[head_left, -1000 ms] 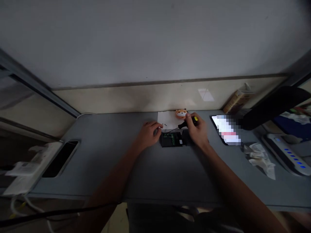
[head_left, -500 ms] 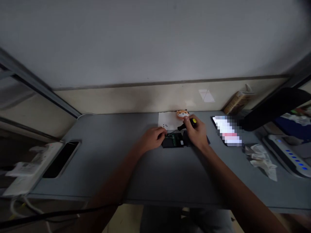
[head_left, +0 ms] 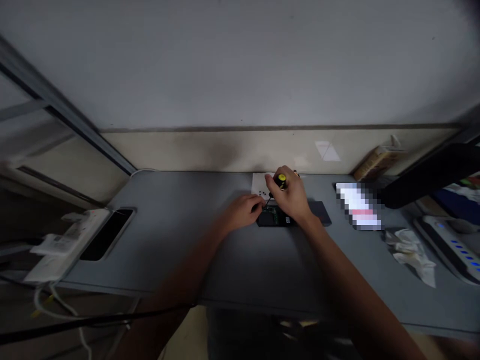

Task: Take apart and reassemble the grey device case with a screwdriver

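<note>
A small black device with an exposed green circuit board lies on the grey desk. My left hand rests at its left edge with fingers curled, touching it. My right hand is closed on a black screwdriver with a yellow cap, held nearly upright with the tip down at the device's far left corner. Behind them lies a white paper with tiny dark screws on it. A dark flat cover lies right of the device.
A lit phone lies to the right, with crumpled tissue and a power strip with blue lights beyond. A carton leans at the back wall. A dark slot and a white power strip sit at the left.
My right hand moved left and raised the screwdriver upright over the device, hiding the orange figure behind it. My left hand shifted right against the device. The view turned slightly.
</note>
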`<action>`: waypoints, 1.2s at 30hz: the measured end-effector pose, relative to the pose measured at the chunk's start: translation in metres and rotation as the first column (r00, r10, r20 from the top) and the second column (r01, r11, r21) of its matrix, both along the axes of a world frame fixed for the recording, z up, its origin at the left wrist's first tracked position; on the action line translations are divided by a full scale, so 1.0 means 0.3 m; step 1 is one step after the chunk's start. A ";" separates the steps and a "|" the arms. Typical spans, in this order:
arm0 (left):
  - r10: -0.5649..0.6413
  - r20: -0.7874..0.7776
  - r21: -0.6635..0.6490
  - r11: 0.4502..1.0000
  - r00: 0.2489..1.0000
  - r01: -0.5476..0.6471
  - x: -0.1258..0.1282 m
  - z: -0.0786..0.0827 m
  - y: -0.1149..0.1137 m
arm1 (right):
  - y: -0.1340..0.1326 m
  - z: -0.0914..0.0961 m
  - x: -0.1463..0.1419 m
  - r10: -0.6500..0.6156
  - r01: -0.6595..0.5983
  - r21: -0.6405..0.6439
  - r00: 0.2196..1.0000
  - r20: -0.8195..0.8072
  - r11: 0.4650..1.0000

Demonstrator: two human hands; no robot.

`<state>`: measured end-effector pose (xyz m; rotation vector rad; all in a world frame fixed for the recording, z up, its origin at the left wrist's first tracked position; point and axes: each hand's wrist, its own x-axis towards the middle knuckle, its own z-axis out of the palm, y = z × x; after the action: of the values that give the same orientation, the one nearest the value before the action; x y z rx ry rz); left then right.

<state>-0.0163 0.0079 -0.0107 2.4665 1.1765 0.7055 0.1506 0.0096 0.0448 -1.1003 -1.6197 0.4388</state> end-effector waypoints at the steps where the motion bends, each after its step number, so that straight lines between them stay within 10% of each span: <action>1: 0.009 -0.018 -0.014 1.000 1.000 -0.009 0.001 0.001 0.000 | 0.010 -0.008 -0.014 0.006 -0.005 0.024 0.998 -0.058 1.000; 5: 0.030 -0.077 -0.079 0.996 0.997 -0.036 0.007 0.010 0.000 | 0.031 -0.052 -0.045 0.115 -0.135 -0.014 0.895 -0.431 0.991; 13: 0.030 -0.064 -0.109 0.993 0.997 -0.037 0.006 0.003 0.003 | 0.036 -0.089 -0.012 0.169 -0.259 -0.046 0.743 -0.647 0.965; 31: 0.047 -0.063 -0.087 0.995 0.997 -0.052 0.008 -0.001 0.002 | 0.018 -0.062 -0.020 0.172 -0.374 -0.085 0.602 -0.780 0.923; 36: 0.049 -0.059 -0.102 0.993 0.997 -0.055 0.008 0.001 0.002 | 0.014 -0.063 -0.005 0.108 -0.299 -0.159 0.711 -0.695 0.941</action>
<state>-0.0138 0.0084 -0.0104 2.3918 1.2691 0.5769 0.1491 0.0137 0.0259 -0.7944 -1.0297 1.0997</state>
